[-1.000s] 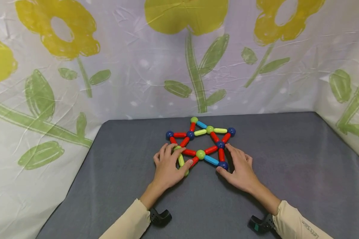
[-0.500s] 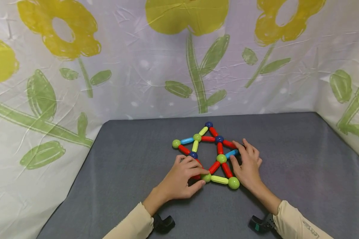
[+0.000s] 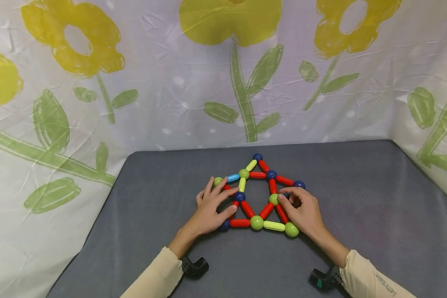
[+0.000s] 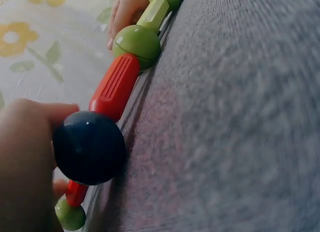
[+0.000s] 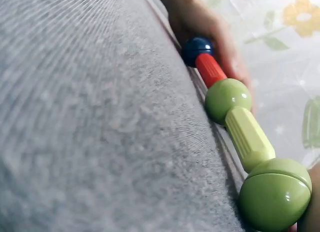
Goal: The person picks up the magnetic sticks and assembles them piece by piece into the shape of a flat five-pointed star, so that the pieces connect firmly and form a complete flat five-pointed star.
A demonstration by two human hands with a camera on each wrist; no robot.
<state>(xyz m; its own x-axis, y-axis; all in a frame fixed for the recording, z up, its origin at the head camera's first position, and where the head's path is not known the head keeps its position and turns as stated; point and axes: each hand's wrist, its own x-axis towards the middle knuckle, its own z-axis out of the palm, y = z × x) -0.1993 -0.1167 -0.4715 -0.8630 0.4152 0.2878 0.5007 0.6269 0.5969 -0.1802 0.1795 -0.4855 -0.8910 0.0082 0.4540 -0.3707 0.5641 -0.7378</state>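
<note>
A flat model of magnetic building sticks and balls lies on the grey table. It has a navy ball [image 3: 258, 157] at its far tip and red sticks [image 3: 240, 223] and a yellow-green stick [image 3: 274, 226] along its near side. My left hand [image 3: 207, 213] rests spread over the left corner, fingertips among the red sticks, close to a navy ball [image 4: 90, 148]. At the right corner, my right hand [image 3: 304, 211] has curled fingers, pinching near a green ball [image 3: 274, 199] and covering most of a blue stick. Another green ball [image 5: 275, 197] sits beside the right wrist.
The grey tabletop [image 3: 357, 198] extends around the model. Behind it hangs a pale cloth [image 3: 164, 103] printed with yellow flowers. Black wrist devices, one on the left [image 3: 195, 268] and one on the right [image 3: 325, 279], hang under the cream sleeves [image 3: 156, 273].
The model has been turned, so a navy ball now points to the far side. My left hand shifted right, then back left; my right fingers have moved inward and curled more.
</note>
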